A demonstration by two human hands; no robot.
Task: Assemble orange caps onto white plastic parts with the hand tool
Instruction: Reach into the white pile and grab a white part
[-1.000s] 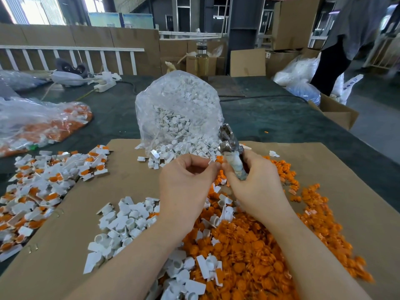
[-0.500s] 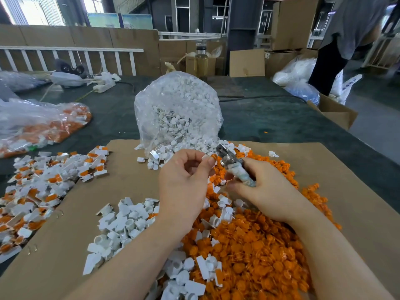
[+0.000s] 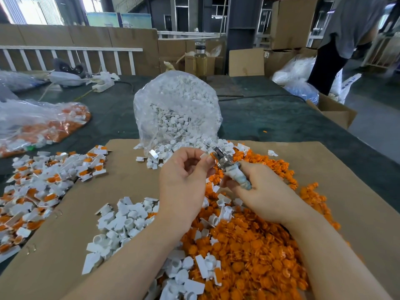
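While the right hand [image 3: 263,197] curls round the wrapped handle of the hand tool [image 3: 232,169], its grip tight on that handle, the tool's metal head points up and to the left toward the left hand [image 3: 184,182]. The left hand's grip is narrow: thumb and forefinger pinch a small white plastic part [image 3: 204,156] right at the tool's metal tip, touching or nearly touching it; whether an orange cap sits in it cannot be told. Both hands hover above a big heap of orange caps [image 3: 249,245] that spreads across a brown cardboard sheet [image 3: 121,169] laid on the dark desk [image 3: 270,118]. Loose white parts [image 3: 123,226] lie mixed into the near-left edge of that heap and under the left forearm, which hides some of them. Just behind the hands a clear plastic bag [image 3: 177,105] of white parts lies with its mouth open onto the cardboard, its contents spilling out toward the tool. To the far left, partly off the cardboard, lies a pile of assembled pieces [image 3: 43,180], white with orange showing. Behind it sits another clear bag [image 3: 43,122] holding orange and white pieces. At the back of the desk stand a bottle [image 3: 200,59] and cardboard boxes [image 3: 246,61]. A person [image 3: 346,35] stands at the far right, beside an open box on the floor.
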